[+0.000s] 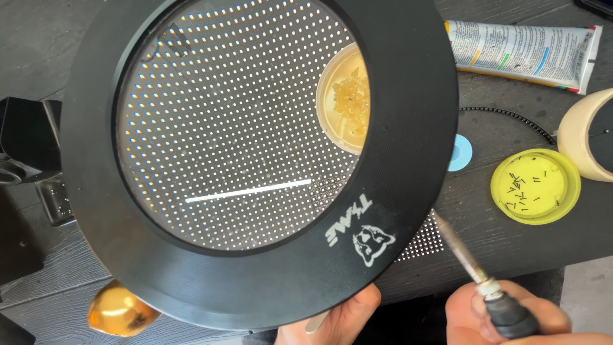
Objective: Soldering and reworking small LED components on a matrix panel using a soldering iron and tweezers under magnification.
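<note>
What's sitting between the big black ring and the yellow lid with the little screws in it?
In the head view, a small light blue disc lies on the dark table between the black ring and the yellow lid; the ring's rim partly covers it.

Both hands [332, 319] are cut off below, perhaps gripping unseen.

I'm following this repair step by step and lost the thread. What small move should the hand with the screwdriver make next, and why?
Probably bring the screwdriver tip out from behind the black ring, so it shows. The right hand grips the handle, but the shaft slips under the ring's edge, hiding the tip. The left hand holds the ring up, blocking the table; tiny screws wait in the yellow lid.
</note>
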